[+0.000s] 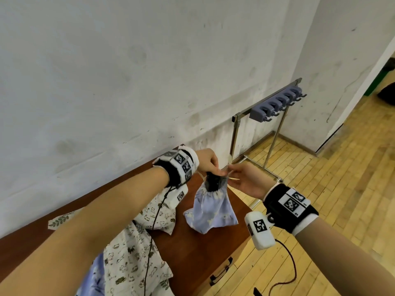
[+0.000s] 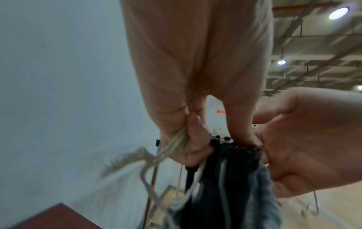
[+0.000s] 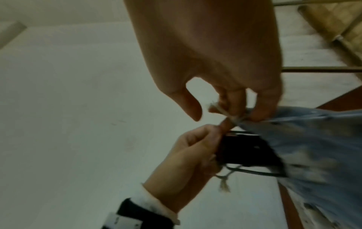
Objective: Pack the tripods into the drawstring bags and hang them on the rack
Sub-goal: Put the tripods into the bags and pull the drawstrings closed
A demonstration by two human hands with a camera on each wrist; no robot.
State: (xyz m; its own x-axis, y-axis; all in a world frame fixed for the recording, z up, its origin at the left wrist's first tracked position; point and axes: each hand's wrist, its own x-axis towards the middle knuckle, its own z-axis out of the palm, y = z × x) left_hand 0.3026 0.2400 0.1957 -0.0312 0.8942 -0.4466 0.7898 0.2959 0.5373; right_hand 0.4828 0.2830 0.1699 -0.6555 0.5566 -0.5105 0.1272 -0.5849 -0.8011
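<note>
**Two hands pull the strings of a blue bag**

While the soft blue cloth drawstring bag (image 1: pixel 210 207) hangs just above the end of the dark red-brown wooden table (image 1: pixel 201 253), both hands are up at its top. A black tripod (image 1: pixel 214 182) pokes out of the bunched-up mouth of the bag. The left hand (image 1: pixel 208 162) pinches a pale cream string (image 2: pixel 156 159) on one side, with its fingers curled tight. The right hand (image 1: pixel 245 180) pinches the frayed end of the string on the other side. The two hands are very close together, nearly touching.

More bags lie on the table, white cloth ones with little animal pictures (image 1: pixel 136 259). A shiny metal rack (image 1: pixel 267 133) with grey-blue plastic hooks (image 1: pixel 277 102) stands on the yellow wood floor by the white wall, well apart from the hands.
</note>
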